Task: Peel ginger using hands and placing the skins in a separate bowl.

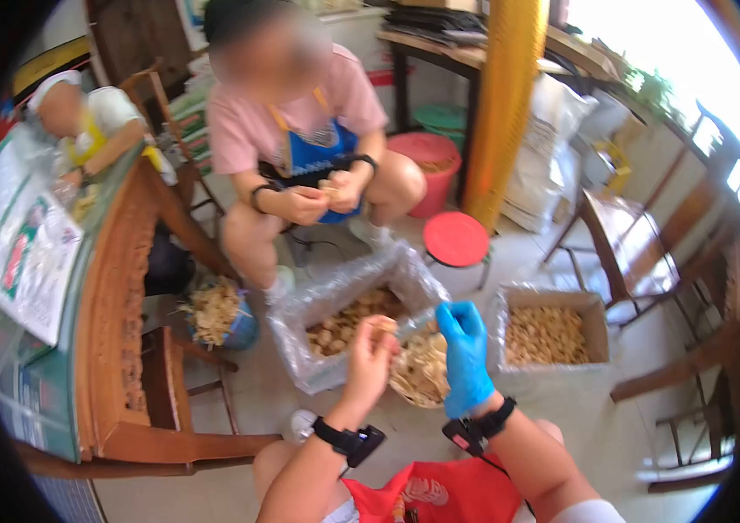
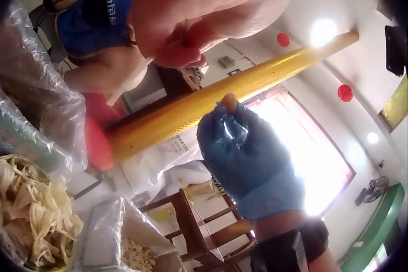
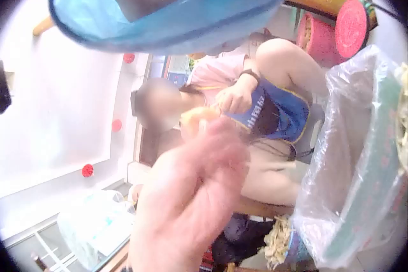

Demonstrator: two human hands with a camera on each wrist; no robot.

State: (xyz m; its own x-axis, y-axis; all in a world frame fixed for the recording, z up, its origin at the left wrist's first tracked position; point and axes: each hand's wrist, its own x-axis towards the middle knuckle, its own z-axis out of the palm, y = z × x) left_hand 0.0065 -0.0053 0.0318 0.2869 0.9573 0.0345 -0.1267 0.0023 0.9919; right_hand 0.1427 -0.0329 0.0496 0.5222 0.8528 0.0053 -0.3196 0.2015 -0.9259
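Note:
My bare left hand (image 1: 368,362) is raised over the tubs and pinches a small pale yellow piece (image 3: 199,116) between thumb and fingertips. Just to its right is my right hand (image 1: 464,362), in a blue glove, its fingers curled together. A small tan nub (image 2: 230,102) shows at the gloved fingertips in the left wrist view; I cannot tell its kind. The two hands are apart. Below and between them sits a round container of pale, papery peelings (image 1: 422,370), partly hidden by the hands.
A plastic-lined box (image 1: 304,344) with tan pieces stands front left, another lined box (image 1: 553,366) of smaller pieces at right. Across from me a seated person (image 1: 300,139) handles a piece. Around are a red stool (image 1: 457,240), a blue bucket of scraps (image 1: 243,327) and wooden chairs (image 1: 627,235).

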